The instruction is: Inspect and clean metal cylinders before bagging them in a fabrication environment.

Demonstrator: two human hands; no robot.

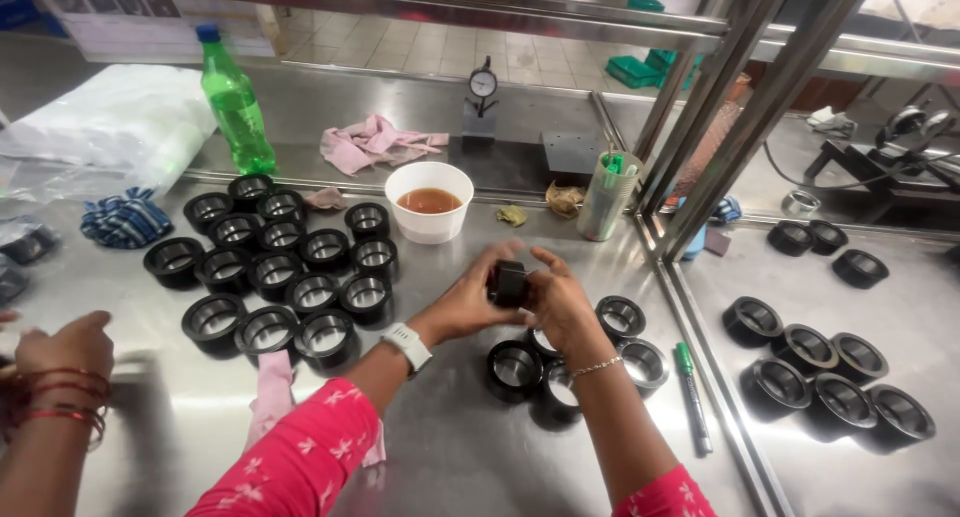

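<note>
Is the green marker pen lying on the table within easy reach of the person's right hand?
Probably yes: the green marker lies bare on the steel table beside the right forearm, but the right hand is gripping a black ring.

A steel table point(470, 457) carries a block of black rings point(275, 277) at left, packed touching in rows; a smaller cluster of rings point(575, 362) lies near the middle; a green marker point(691, 395) lies by the right edge; a white cup point(429, 201) of brown liquid stands behind, near a green bottle point(235, 102), pink rags point(375, 142), a striped cloth point(125, 220) and a clear bag point(105, 127); a pink cloth point(270, 387) lies near the front.
</note>
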